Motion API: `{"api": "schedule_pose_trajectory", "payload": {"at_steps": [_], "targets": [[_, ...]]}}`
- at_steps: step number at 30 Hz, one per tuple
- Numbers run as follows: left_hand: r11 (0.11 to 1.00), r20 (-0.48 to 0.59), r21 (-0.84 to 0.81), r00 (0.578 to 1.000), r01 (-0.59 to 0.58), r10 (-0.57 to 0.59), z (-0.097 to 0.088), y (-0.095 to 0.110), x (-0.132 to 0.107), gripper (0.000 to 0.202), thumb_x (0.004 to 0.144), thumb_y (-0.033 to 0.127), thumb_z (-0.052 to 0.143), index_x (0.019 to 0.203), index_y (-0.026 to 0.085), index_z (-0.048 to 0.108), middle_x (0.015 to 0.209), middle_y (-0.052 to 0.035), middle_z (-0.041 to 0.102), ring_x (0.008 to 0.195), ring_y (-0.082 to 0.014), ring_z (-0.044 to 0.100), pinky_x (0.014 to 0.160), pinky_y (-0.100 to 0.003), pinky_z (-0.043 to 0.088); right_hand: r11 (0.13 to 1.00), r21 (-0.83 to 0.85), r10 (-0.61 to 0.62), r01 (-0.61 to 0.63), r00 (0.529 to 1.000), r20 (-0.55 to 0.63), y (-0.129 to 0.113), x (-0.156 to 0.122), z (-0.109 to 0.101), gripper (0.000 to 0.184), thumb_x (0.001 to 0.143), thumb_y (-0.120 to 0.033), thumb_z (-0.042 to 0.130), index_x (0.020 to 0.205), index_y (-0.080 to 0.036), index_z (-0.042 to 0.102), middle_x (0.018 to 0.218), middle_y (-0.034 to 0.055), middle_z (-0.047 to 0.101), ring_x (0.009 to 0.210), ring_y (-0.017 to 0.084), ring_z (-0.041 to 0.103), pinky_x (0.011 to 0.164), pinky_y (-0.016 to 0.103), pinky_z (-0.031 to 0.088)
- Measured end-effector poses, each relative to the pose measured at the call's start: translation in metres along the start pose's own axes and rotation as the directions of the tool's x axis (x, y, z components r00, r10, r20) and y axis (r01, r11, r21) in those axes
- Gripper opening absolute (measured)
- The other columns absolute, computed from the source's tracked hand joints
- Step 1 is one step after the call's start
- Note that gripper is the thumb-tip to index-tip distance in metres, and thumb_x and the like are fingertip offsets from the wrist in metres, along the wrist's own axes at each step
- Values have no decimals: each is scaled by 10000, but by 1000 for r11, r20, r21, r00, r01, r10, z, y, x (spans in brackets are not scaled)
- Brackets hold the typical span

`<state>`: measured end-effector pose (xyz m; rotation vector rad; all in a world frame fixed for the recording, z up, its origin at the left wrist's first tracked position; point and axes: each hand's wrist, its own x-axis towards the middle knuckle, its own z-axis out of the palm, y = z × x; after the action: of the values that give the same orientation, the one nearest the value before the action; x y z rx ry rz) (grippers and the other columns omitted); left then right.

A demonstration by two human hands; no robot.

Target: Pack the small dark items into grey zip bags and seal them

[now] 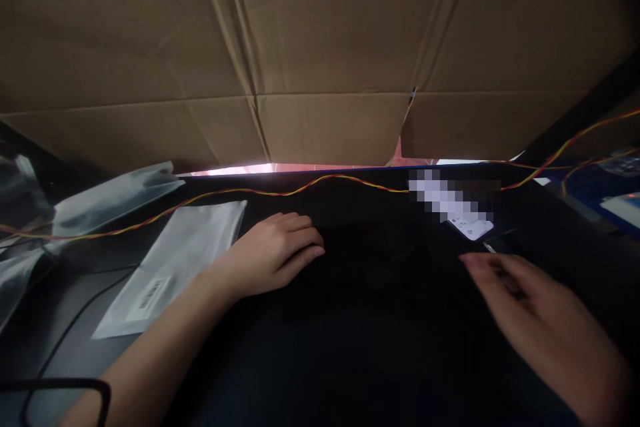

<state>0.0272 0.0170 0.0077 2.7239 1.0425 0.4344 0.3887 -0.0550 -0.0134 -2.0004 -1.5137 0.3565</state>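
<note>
My left hand (280, 248) rests on the dark table with its fingers curled together and the thumb alongside; nothing shows in it. Beside that wrist lies a flat, whitish plastic bag (185, 240) with a barcode label (149, 298). My right hand (535, 320) is at the right, slightly blurred, thumb and fingers drawn together. Whatever it may hold is hidden. Just beyond its fingers are a small dark flat object (506, 239) and a thin silvery piece (489, 247), neither clear in kind. A phone with a lit screen (473, 225), partly pixelated, lies farther off.
Brown cardboard (325, 33) hangs across the back. A twisted red and yellow wire (280, 193) crosses the table's far side. Another clear plastic bag (117, 197) lies at the back left, with black cables (75, 327) at the left. Blurred items (620, 205) sit at the right edge.
</note>
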Motion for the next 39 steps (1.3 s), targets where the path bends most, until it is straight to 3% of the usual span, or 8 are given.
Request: {"api": "schedule_pose_trajectory", "payload": {"at_steps": [8,13,17,20,26,31,35,39], "targets": [[997,-183,-36,980,70,-75,-9,1,0,297,1120,309,462,1048,195,726,973,-61,729,917,-205,686,828,-339,538,973,26,-231,230,953,199,-38,11,28,170,941,-439,664,922,-270,657,825,19,723,693,244,721,567,347,545],[981,-273,-69,942,183,-195,-9,1,-2,272,1115,326,477,1017,198,696,987,-46,715,896,-191,688,792,-319,527,946,19,-323,322,946,16,-64,9,16,188,900,-351,696,1050,-288,602,954,50,734,826,293,742,653,398,572],[969,-283,-114,928,218,-242,-8,0,-3,252,1116,333,489,1023,200,682,1000,-41,708,898,-187,682,793,-317,516,844,-55,-530,533,846,64,-111,-24,37,273,852,-126,674,1082,-261,619,1102,120,715,979,351,717,804,507,594],[968,-287,-138,927,208,-240,-6,1,-4,240,1117,329,494,1032,203,680,996,-37,706,888,-181,679,794,-314,516,767,224,-642,602,710,290,-128,-35,41,216,940,-239,728,1144,-283,672,1147,85,729,975,298,740,800,435,631],[994,-169,8,980,106,-103,-9,4,-2,232,1115,326,471,1040,224,666,985,-46,737,915,-213,722,790,-323,540,721,391,-628,572,778,19,-124,23,4,94,1059,-324,637,1050,-326,730,1006,-15,733,880,173,705,796,293,589],[710,-240,500,867,496,-438,-24,-29,-30,257,1046,421,518,1123,192,609,820,-113,752,661,-307,725,554,-343,425,598,397,-787,696,604,126,-106,64,42,167,1041,-202,592,1038,-248,752,992,33,731,815,179,677,695,313,542],[653,-218,502,814,567,-539,-30,-53,-59,354,924,289,585,1257,167,588,586,-41,658,508,-306,677,496,-326,363,620,342,-762,706,646,48,-87,75,64,155,1027,-196,608,1033,-241,755,868,11,682,678,161,584,629,322,483],[743,-145,410,842,529,-519,-29,-36,-48,422,831,175,557,1252,195,571,560,25,621,495,-256,670,490,-312,369,614,330,-760,717,650,4,-83,75,59,159,1026,-164,606,1051,-236,746,895,18,675,730,170,604,665,328,501]]}}
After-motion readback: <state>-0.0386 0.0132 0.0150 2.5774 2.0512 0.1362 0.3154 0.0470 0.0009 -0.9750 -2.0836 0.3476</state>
